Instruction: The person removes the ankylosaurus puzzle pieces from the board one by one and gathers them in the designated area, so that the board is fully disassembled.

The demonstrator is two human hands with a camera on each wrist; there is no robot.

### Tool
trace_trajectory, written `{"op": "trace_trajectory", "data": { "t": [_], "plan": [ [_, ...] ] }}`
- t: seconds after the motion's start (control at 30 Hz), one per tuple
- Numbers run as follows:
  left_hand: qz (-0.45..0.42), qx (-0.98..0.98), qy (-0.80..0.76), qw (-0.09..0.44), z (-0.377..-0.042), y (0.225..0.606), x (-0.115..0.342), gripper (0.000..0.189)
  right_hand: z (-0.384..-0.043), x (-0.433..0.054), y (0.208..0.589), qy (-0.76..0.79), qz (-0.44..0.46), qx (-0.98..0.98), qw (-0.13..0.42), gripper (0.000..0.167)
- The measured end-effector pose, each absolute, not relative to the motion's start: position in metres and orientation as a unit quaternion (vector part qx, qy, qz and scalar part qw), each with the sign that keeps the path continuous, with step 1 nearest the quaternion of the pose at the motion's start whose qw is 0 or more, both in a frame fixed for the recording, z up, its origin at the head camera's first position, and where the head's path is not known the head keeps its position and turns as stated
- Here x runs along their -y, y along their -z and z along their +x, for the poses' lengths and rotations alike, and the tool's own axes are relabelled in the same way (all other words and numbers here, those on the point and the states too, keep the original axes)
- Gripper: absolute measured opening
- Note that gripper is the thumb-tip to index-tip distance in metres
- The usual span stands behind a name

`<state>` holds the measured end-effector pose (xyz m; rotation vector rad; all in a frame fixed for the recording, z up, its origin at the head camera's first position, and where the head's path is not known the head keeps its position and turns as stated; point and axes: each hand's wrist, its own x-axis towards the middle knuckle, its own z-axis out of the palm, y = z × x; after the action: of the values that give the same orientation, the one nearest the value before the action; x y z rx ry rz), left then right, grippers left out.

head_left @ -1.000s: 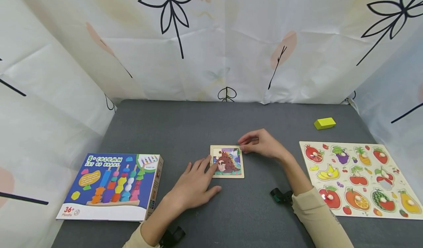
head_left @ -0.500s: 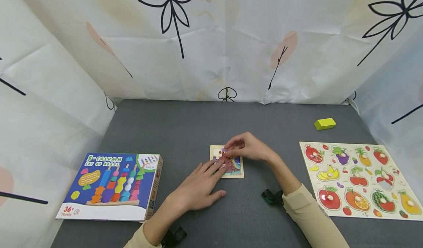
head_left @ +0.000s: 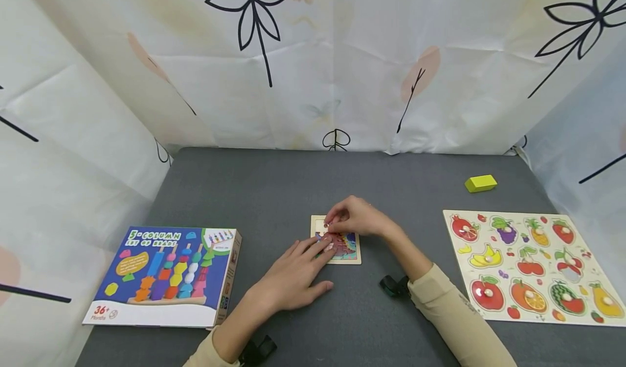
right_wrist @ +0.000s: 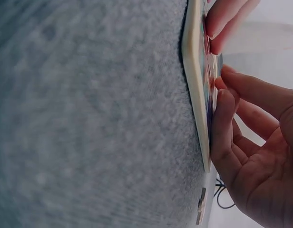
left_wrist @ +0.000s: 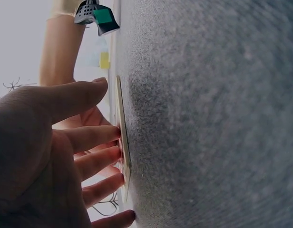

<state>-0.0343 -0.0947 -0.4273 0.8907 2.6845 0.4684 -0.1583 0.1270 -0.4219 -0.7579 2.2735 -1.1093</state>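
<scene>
A small square jigsaw puzzle (head_left: 349,253) with a pale wooden frame and a colourful picture lies flat on the grey table, partly covered by both hands. My left hand (head_left: 293,277) rests its outstretched fingers on the picture from the lower left, thumb spread over the table. At the puzzle's upper part is my right hand (head_left: 361,217), thumb and forefinger drawn together. The right wrist view shows those fingertips pinching a small puzzle piece (right_wrist: 219,60) at the board's surface; most of that piece is hidden. Fingers of the left hand (right_wrist: 226,19) touch the board close by.
A blue and white bead-set box (head_left: 166,277) stands at the left. On the right lies a fruit peg board (head_left: 525,269), with a yellow block (head_left: 481,182) behind it. Printed white cloth (head_left: 318,73) walls in the back and sides.
My right hand has come left from the puzzle's right edge to over its upper part. The left hand has slid slightly right, its fingers further onto the picture.
</scene>
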Motion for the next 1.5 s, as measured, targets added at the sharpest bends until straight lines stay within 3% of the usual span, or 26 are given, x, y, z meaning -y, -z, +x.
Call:
{"op": "trace_trajectory", "data": {
  "t": [0.93,1.5],
  "plan": [
    [0.304,-0.931,-0.16,0.126,-0.033,0.428,0.094,0.067,-0.153,-0.132,0.417,0.381,-0.289,-0.861,0.173,0.013],
    [0.298,-0.932,-0.159,0.131,-0.033,0.429,0.093,0.066,-0.152,-0.153,0.415,0.424,-0.3,-0.832,0.195,0.018]
  ]
}}
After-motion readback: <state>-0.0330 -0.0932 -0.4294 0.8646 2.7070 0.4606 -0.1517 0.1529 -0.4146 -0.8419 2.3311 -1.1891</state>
